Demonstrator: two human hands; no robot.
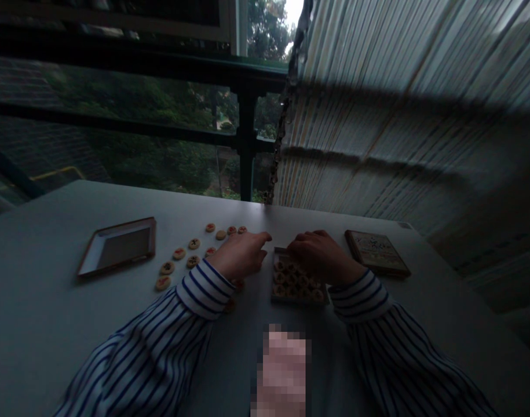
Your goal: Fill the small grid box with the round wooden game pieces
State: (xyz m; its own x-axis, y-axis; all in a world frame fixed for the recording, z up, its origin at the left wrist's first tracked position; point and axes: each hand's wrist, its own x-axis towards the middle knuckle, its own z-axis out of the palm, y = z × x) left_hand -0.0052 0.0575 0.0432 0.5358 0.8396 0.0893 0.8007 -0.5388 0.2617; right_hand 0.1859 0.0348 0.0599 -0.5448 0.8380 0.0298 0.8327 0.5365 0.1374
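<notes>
Round Chinese chess pieces with red or dark characters lie loose on the white table, such as a red-marked piece (163, 283) and a dark-marked piece (167, 267). My left hand (242, 253) is over the right side of these loose pieces, its fingers apart and pointing right; no piece shows in it. A small shallow box (299, 300) holds several pieces in rows. My right hand (323, 253) reaches over its far edge, fingers curled down. Whatever those fingertips hold is hidden. Part of the box lies under this hand.
A shallow rectangular box part (86, 268) lies at the left. To the right is a flat box with a printed top (377, 252). Dark railing (247, 127) and a striped curtain (355, 139) stand beyond the white table (39, 243). A pixelated patch covers the lower middle.
</notes>
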